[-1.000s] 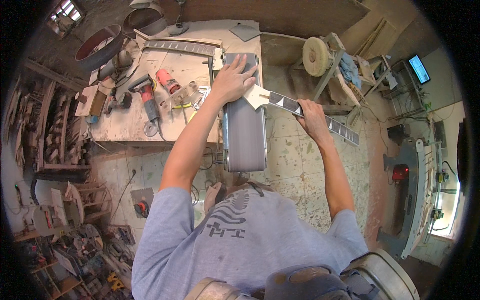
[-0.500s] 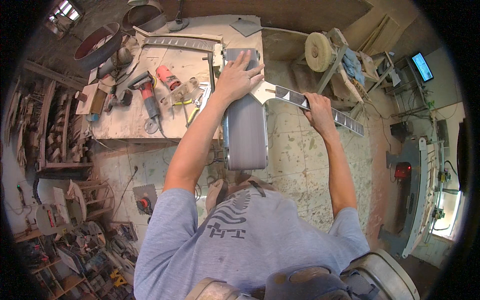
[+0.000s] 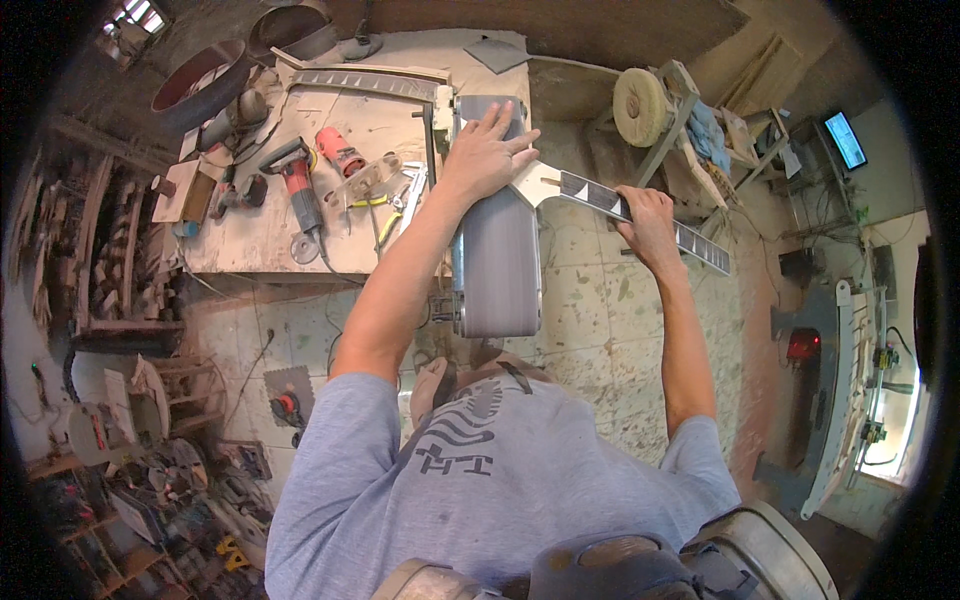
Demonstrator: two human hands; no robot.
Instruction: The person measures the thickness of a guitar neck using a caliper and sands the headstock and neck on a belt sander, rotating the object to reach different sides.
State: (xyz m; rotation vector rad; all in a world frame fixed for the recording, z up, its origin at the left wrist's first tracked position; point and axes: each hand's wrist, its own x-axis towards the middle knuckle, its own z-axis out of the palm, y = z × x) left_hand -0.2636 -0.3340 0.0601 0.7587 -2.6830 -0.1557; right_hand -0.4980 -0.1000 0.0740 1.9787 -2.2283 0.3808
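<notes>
Looks steeply down from the head through the left of two side-by-side fisheye lenses, upright and unmirrored. Faces past the near, grey, dark-printed fabric T-shirt (image 3: 545, 450) below to the long grey belt sander (image 3: 500, 265) mid-view. Reaches wide to the pale, dusty, flat-topped worktable (image 3: 240, 248), upper left, bending straight edges rimward.

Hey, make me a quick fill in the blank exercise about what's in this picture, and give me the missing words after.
The neck is gripped by the ____ hand.
The left hand is over the sander's wide grey ____.
The lit screen looks mostly ____ in colour.

Missing words, in order: right; belt; blue.
</notes>
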